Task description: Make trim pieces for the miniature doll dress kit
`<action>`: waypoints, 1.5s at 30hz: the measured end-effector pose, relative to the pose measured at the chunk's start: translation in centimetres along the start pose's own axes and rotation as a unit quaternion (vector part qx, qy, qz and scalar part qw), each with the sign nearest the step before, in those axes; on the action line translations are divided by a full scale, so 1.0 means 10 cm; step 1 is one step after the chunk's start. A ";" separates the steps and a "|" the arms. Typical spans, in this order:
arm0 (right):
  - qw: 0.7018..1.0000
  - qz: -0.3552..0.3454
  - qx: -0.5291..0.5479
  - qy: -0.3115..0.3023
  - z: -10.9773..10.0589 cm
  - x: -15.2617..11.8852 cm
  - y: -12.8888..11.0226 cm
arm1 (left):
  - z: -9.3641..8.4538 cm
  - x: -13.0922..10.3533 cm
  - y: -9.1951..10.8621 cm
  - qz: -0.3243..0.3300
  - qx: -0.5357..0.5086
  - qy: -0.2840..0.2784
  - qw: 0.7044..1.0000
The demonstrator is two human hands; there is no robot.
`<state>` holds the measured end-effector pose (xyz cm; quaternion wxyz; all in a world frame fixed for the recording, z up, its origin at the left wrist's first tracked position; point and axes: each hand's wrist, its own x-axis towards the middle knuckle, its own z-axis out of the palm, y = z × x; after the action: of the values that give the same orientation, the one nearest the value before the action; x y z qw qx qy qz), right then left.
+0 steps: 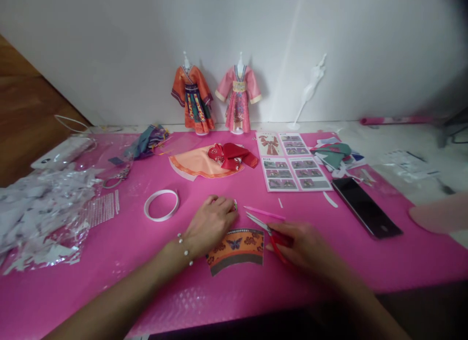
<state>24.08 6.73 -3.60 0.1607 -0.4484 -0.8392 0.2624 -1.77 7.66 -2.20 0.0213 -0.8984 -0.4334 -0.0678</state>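
Observation:
My right hand [298,242] is closed around red-handled scissors [259,220], whose blades point up and left, slightly parted. A curved orange fabric piece [236,247] with a butterfly print and a beaded top edge lies flat between my hands. Over its upper left corner, my left hand [215,220] has its fingers curled together. A small bit shows at those fingertips, too little to name. Just beyond the blades rests a slim pink stick [265,212]. To the left of my left hand is a roll of white tape [161,205].
Two dressed doll forms [193,98] and a bare white one [310,89] stand along the wall. Peach and red fabric [204,162] lies beside an instruction sheet [280,176]. A phone [366,208] sits right; plastic bags [47,208] heap up left on the pink mat [120,301].

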 end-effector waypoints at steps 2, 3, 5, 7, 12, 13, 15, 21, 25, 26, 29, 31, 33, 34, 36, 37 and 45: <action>1.000 -0.004 0.017 0.006 0.00 -0.01 0.00 | 0.00 0.00 0.00 0.014 0.026 -0.010 1.000; 1.000 -0.005 0.020 0.009 0.00 -0.01 0.00 | 0.00 0.00 0.00 0.023 0.039 -0.014 0.999; 1.000 -0.005 0.017 0.016 0.00 -0.02 0.00 | 0.00 -0.01 0.01 0.041 0.062 -0.020 0.997; 1.000 -0.006 0.013 0.019 0.00 -0.02 0.00 | 0.01 -0.02 0.03 0.061 0.083 -0.020 0.995; 1.000 -0.013 0.021 0.010 -0.02 -0.03 -0.02 | 0.04 -0.04 0.08 0.084 0.109 -0.020 0.990; 1.000 -0.012 0.022 0.008 -0.03 -0.03 -0.03 | 0.04 -0.04 0.09 0.081 0.106 -0.021 0.991; 1.000 -0.005 0.021 0.005 -0.03 -0.03 -0.05 | 0.04 -0.05 0.10 0.057 0.075 -0.021 0.995; 1.000 -0.002 0.012 0.001 -0.04 -0.03 -0.06 | 0.10 -0.11 0.05 -0.070 -0.135 0.030 0.988; 1.000 -0.010 0.009 0.004 -0.04 -0.02 -0.05 | 0.15 -0.13 0.00 -0.108 -0.231 0.062 0.965; 1.000 -0.008 0.011 0.003 -0.04 -0.02 -0.05 | 0.15 -0.13 -0.01 -0.119 -0.263 0.068 0.955; 1.000 -0.005 0.023 -0.003 -0.05 -0.02 -0.05 | 0.14 -0.12 0.00 -0.177 -0.369 0.083 0.909; 1.000 -0.004 0.020 -0.008 -0.05 -0.03 -0.04 | 0.12 -0.11 0.01 -0.231 -0.428 0.087 0.869; 1.000 0.000 0.008 -0.009 -0.04 -0.03 -0.03 | 0.09 -0.09 0.03 -0.287 -0.484 0.091 0.821; 1.000 0.003 0.001 -0.009 -0.03 -0.03 -0.02 | 0.08 -0.07 0.04 -0.309 -0.510 0.093 0.797; 1.000 0.005 -0.009 -0.011 -0.02 -0.02 -0.01 | 0.06 -0.01 0.08 -0.333 -0.555 0.100 0.755; 1.000 0.003 -0.010 -0.011 -0.01 -0.02 -0.01 | 0.05 0.02 0.11 -0.336 -0.572 0.105 0.741; 0.992 0.022 0.061 0.104 -0.07 -0.16 0.02 | 0.13 0.25 0.40 -0.275 -0.612 0.148 0.727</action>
<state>25.41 5.66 -3.19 0.2681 -0.4812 -0.7903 0.2683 2.99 7.24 -3.08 -0.4889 -0.5369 -0.5169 -0.4533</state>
